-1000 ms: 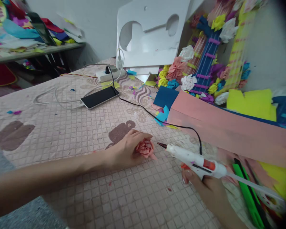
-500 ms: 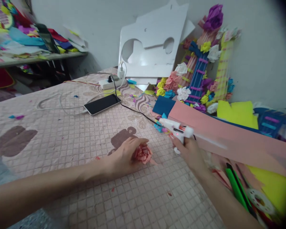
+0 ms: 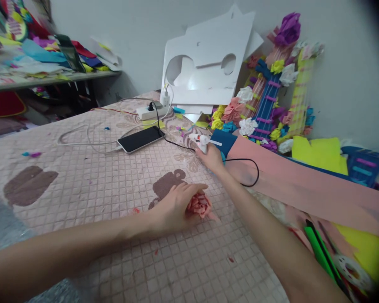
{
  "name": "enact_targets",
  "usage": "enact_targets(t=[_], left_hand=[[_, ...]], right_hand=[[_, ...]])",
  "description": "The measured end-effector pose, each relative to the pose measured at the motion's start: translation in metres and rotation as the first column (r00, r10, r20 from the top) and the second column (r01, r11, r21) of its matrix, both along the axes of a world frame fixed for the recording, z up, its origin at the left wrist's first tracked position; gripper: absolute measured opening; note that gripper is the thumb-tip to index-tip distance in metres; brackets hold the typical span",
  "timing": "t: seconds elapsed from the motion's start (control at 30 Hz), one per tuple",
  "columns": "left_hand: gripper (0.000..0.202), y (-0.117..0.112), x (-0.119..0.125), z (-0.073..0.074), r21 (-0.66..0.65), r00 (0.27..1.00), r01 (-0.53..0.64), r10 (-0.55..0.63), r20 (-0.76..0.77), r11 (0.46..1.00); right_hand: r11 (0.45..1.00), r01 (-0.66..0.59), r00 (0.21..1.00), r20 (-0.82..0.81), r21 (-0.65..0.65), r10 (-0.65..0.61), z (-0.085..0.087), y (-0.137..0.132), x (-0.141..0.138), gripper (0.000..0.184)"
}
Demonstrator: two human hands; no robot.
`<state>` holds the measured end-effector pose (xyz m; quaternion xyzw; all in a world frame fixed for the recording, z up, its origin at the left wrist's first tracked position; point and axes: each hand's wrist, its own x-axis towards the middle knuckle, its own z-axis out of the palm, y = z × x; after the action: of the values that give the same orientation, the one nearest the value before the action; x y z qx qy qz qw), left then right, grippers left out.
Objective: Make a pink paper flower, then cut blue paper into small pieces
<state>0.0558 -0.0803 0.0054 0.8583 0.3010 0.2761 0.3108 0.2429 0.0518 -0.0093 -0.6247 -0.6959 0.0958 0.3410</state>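
My left hand (image 3: 178,209) rests on the patterned tablecloth (image 3: 120,235), its fingers curled around a salmon-pink paper flower (image 3: 201,204). A loose strip of the same paper sticks out from the flower toward the right. Farther off, my right hand (image 3: 211,156) grips a white hot glue gun (image 3: 199,141) by its handle, with the nozzle toward the left. A white glue stick (image 3: 215,143) juts from the gun's rear. Its black cord (image 3: 257,168) loops to the right of my wrist.
A phone (image 3: 141,139) on a charging cable and a power strip (image 3: 150,111) lie toward the back. White cut-out boards (image 3: 205,92) and flower-decorated paper guitars (image 3: 265,105) lean on the wall. Pink sheets (image 3: 290,176), a green cutter (image 3: 322,250) and a tape roll (image 3: 350,269) lie at right.
My right hand has carried the glue gun away from me and to the left, toward the blue sheet's near-left side. My left hand still holds the flower in place.
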Motion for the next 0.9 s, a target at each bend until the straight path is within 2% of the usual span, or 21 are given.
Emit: enact_targets(t=[0.23,0.4,0.57,0.77,0.9], left_hand=[[0.061,0.008,-0.003,0.001,0.034,1.0,0.019,-0.019,-0.011,0.999],[0.063,0.01,-0.003,-0.002,0.049,0.998,0.038,-0.036,-0.045,0.998],[0.064,0.009,-0.004,-0.002,0.045,0.997,0.054,-0.052,-0.062,0.997],[0.065,0.008,-0.005,-0.004,0.025,0.995,0.061,-0.058,-0.085,0.998],[0.063,0.007,-0.006,-0.002,0.0,0.994,0.062,-0.062,-0.095,0.998]], right_hand=[[0.995,-0.033,0.998,-0.045,0.099,0.037,-0.004,-0.011,0.017,0.041],[0.994,-0.074,0.995,-0.064,0.077,0.079,-0.007,-0.015,0.022,0.034],[0.985,-0.159,0.987,-0.025,0.073,0.161,-0.008,-0.017,0.014,0.03],[0.985,-0.055,0.998,0.022,0.161,0.052,-0.014,-0.006,0.006,0.029],[0.983,-0.054,0.998,0.036,0.177,0.049,-0.016,0.005,0.003,0.022]])
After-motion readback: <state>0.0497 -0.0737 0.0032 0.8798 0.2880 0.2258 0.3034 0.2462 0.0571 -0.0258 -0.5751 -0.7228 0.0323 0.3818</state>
